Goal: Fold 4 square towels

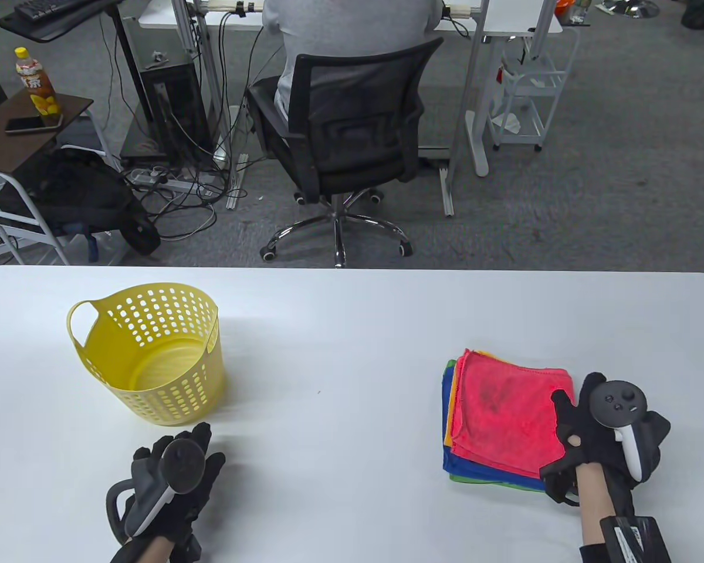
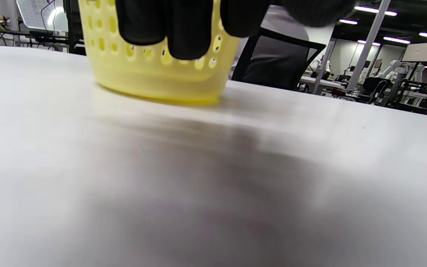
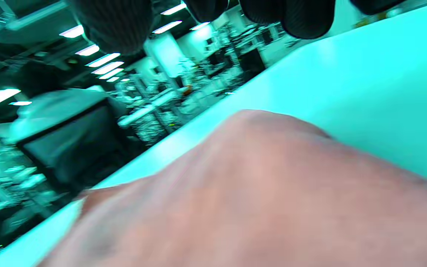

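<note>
Towel stack sits lower right of the table view on the white table: red towel on top, orange, blue and green edges showing under it along the left and bottom sides. All flat, none folded yet.

My right hand is at the stack's right edge, over the red towel's lower right corner. Grip state there: can't tell, tracker hides the fingers, and the right wrist view is just blurred red cloth filling the lower frame with fingertips at the top edge.

My left hand is lower left, flat on the table, fingers straight, grip holding nothing. It's just below the yellow basket, not touching it. In the left wrist view, fingertips hang in front of the basket.
</note>
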The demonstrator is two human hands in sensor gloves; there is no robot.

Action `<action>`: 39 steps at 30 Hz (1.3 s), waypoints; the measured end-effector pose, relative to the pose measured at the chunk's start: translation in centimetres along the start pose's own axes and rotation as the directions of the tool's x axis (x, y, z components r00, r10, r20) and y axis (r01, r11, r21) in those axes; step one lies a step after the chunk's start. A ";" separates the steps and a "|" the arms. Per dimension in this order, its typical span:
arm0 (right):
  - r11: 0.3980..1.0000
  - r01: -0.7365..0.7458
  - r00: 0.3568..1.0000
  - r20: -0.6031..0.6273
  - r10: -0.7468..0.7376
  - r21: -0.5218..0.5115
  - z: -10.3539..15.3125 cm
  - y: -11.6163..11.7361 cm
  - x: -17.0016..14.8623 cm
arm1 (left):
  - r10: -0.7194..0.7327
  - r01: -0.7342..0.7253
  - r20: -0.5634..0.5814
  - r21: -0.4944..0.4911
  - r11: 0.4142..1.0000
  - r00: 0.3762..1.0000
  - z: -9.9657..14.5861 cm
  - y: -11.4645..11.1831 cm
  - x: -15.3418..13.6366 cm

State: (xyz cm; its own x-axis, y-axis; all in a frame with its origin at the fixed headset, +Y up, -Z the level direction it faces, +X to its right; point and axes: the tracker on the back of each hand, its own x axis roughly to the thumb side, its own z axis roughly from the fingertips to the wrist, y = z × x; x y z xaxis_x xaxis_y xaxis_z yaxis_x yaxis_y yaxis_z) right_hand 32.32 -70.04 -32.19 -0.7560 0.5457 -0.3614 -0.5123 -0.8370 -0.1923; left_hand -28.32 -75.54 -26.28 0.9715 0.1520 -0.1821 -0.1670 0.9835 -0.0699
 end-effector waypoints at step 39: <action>0.878 -0.442 0.765 0.587 0.263 0.182 9.2 9.4 3.2 | -0.053 0.060 0.151 -0.043 0.997 0.987 1.4 -2.5 3.3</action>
State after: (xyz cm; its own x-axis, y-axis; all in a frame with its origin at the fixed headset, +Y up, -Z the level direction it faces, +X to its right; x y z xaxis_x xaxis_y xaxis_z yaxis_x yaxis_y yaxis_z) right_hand 21.36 -75.76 -26.79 -0.9528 0.2205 0.2087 -0.1898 -0.9691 0.1574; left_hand -24.47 -77.39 -25.34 0.9933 0.1126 -0.0274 -0.1151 0.9857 -0.1234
